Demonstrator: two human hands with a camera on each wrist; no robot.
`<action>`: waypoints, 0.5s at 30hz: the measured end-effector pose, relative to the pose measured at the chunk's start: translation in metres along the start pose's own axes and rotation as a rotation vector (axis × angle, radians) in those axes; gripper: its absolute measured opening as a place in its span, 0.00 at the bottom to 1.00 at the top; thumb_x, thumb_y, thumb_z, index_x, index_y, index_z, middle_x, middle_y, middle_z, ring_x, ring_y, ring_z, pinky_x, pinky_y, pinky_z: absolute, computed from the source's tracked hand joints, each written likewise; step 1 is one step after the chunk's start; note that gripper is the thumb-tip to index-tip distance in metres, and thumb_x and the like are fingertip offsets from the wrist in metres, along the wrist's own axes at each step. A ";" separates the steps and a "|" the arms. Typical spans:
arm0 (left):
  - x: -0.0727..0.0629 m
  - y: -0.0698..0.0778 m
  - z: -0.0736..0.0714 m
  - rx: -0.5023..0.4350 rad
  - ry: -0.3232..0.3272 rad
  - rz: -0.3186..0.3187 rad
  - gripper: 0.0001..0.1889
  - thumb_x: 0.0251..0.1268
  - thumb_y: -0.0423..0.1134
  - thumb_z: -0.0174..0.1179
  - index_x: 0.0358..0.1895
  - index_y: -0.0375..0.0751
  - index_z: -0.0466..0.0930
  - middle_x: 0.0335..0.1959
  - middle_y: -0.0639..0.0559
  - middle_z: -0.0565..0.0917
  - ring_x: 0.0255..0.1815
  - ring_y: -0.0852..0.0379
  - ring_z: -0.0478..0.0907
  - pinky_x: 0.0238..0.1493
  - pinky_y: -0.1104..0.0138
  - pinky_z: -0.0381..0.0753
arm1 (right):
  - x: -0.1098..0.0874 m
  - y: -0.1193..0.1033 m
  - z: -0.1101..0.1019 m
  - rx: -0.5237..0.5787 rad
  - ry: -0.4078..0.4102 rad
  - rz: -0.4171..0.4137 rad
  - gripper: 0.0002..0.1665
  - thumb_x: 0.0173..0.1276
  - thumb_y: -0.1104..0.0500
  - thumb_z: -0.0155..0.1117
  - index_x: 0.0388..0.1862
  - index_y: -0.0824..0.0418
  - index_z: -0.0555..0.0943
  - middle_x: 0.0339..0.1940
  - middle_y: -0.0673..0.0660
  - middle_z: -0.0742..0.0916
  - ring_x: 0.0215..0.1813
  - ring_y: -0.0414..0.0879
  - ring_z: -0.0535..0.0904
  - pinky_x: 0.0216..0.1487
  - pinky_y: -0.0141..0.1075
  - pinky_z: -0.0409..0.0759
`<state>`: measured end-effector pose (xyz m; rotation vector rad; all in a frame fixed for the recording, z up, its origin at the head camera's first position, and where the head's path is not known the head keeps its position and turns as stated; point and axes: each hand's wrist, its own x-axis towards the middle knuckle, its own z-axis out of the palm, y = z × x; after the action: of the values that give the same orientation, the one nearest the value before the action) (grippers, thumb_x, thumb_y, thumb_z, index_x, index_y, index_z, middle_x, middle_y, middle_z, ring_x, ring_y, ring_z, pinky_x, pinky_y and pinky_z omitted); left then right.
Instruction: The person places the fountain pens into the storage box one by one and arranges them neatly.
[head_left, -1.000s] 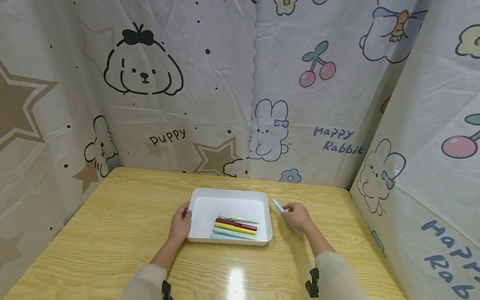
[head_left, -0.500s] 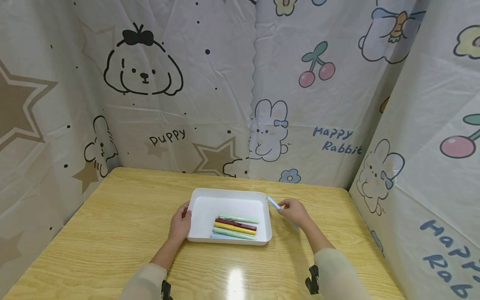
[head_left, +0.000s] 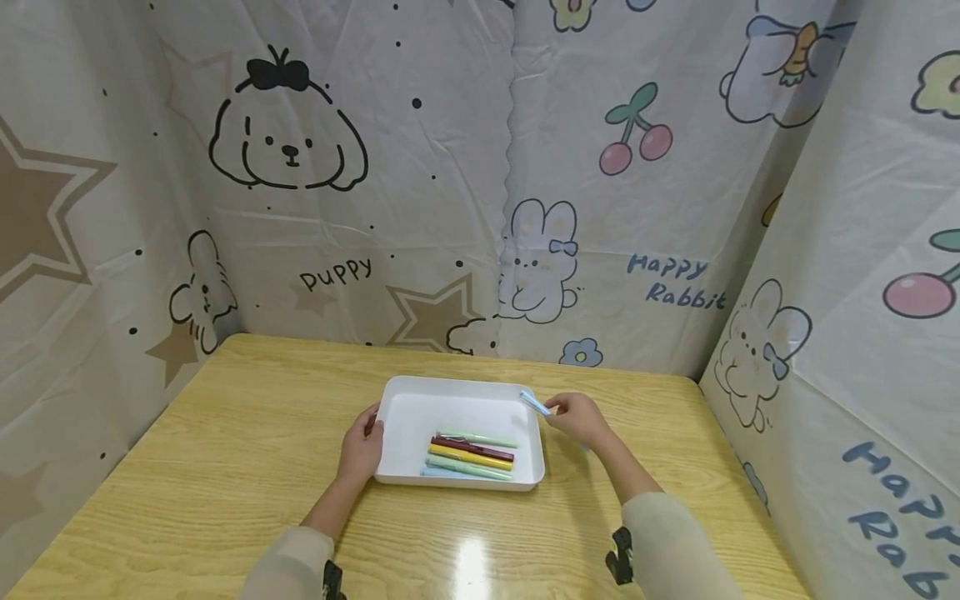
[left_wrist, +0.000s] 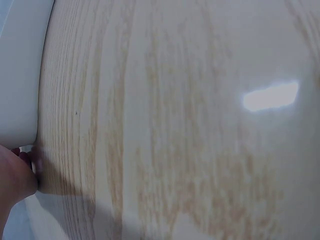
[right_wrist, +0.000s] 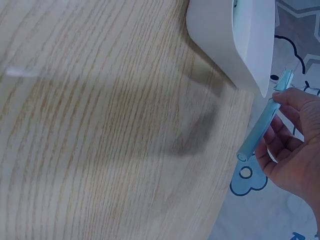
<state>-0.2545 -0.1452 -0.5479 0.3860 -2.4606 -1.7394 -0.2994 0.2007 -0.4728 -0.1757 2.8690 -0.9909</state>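
Observation:
A white rectangular tray (head_left: 457, 482) sits on the table. Several pens lie side by side in it: a light green pen (head_left: 480, 437), a dark red one, a yellow pen (head_left: 471, 455), another light green one and a light blue one. My left hand (head_left: 361, 447) holds the tray by its left side; the left wrist view catches only part of that hand, at the tray's corner. Pinched between thumb and fingers of my right hand (head_left: 581, 419) is a light blue pen (right_wrist: 261, 127). Its far end reaches over the tray's right rim, above the tray floor.
The wooden table (head_left: 262, 417) extends around the tray and shows a bright reflection in front. Printed cloth curtains (head_left: 435, 167) stand along the back and both sides of the table.
My right hand has moved left with the light blue pen, bringing the pen's end from beside the tray to over its right rim. The left hand and tray have stayed still.

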 end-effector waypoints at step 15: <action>0.001 -0.001 0.001 -0.007 -0.017 -0.010 0.22 0.74 0.37 0.39 0.69 0.40 0.61 0.61 0.37 0.71 0.59 0.44 0.68 0.58 0.52 0.69 | 0.006 -0.016 0.001 -0.034 -0.025 -0.021 0.14 0.58 0.61 0.63 0.44 0.62 0.84 0.26 0.54 0.79 0.28 0.44 0.69 0.26 0.31 0.67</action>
<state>-0.2556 -0.1451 -0.5494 0.3854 -2.4681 -1.7623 -0.3036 0.1864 -0.4642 -0.2193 2.8686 -0.9367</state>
